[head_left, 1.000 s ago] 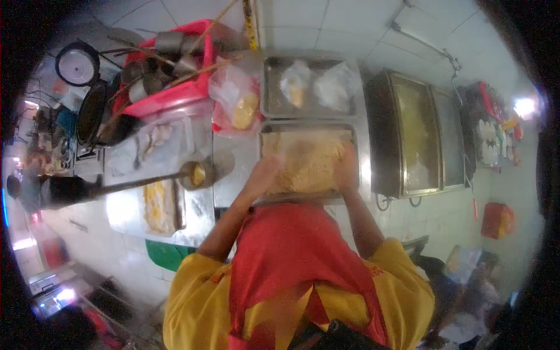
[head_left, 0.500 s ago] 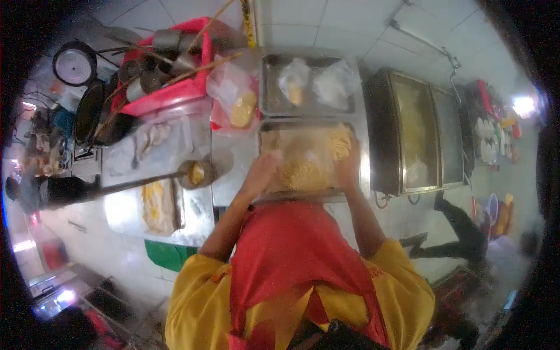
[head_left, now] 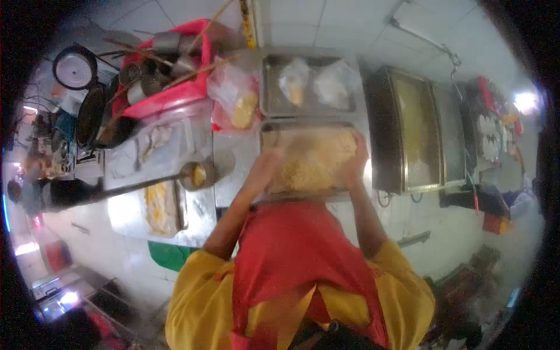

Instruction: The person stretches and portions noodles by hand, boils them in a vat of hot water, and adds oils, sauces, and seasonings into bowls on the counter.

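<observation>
A shallow metal tray [head_left: 303, 125] with a tan lining lies in front of my apron. Over its bottom spreads a pale, crumbly food [head_left: 309, 172], blurred on the right side. My left hand [head_left: 268, 165] is at the tray's left side, its fingers smeared by motion. At the right rim is my right hand [head_left: 357, 162], touching or very close to the tray's edge and the food. Whether either hand grips anything is hidden by the blur.
Behind stands another metal tray [head_left: 321, 109] with two plastic bags. To the left are a bagged yellow food [head_left: 244, 111], a red basin [head_left: 169, 99] of metal cups and a long-handled ladle [head_left: 146, 184]. A glass-fronted cabinet [head_left: 417, 134] stands right.
The yellowish clump by my right hand has spread into a blurred layer. My right hand has shifted slightly outward along the rim. At the far right, a person's legs have moved away.
</observation>
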`<action>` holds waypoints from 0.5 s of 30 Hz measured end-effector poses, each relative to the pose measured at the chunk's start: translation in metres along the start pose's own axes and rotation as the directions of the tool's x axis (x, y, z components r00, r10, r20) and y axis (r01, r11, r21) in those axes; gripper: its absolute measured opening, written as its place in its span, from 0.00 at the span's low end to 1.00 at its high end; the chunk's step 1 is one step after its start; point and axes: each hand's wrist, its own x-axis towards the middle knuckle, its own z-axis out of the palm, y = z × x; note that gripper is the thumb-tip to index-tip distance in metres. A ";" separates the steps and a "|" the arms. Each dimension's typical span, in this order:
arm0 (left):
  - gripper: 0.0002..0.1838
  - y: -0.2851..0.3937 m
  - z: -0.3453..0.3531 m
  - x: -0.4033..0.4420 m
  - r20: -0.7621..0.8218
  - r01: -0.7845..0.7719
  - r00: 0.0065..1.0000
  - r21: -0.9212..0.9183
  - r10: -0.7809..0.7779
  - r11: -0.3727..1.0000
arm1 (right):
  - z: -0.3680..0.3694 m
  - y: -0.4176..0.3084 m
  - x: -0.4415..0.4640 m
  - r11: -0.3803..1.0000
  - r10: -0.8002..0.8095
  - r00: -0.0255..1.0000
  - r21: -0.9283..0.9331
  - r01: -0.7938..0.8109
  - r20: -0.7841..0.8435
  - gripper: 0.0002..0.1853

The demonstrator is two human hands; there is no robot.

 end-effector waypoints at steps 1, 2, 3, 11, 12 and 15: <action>0.21 0.001 0.002 -0.003 0.010 0.006 1.000 0.000 -0.006 1.000 | -0.003 -0.002 0.002 0.997 0.041 0.997 -0.073 -0.035 0.072 0.20; 0.21 0.007 0.002 -0.001 0.035 0.021 0.999 0.132 -0.026 0.991 | 0.000 -0.003 0.008 0.998 0.023 0.999 -0.055 -0.021 0.030 0.19; 0.21 0.013 -0.002 0.006 0.043 0.028 0.998 0.262 -0.040 0.965 | 0.001 -0.009 0.018 0.999 0.002 1.000 -0.049 -0.001 0.029 0.19; 0.19 -0.008 0.002 0.004 0.025 0.085 0.996 -0.067 -0.084 0.994 | -0.053 -0.097 0.047 0.974 -0.021 0.989 0.225 -0.013 0.149 0.16; 0.20 -0.003 0.002 0.012 0.029 0.089 0.996 -0.079 -0.087 0.993 | -0.062 -0.109 0.055 0.984 -0.111 0.990 0.147 0.097 0.092 0.17; 0.22 0.028 0.012 0.014 0.089 0.039 0.995 0.137 -0.051 0.990 | -0.096 -0.160 0.071 0.941 -0.328 0.941 0.121 0.317 0.083 0.15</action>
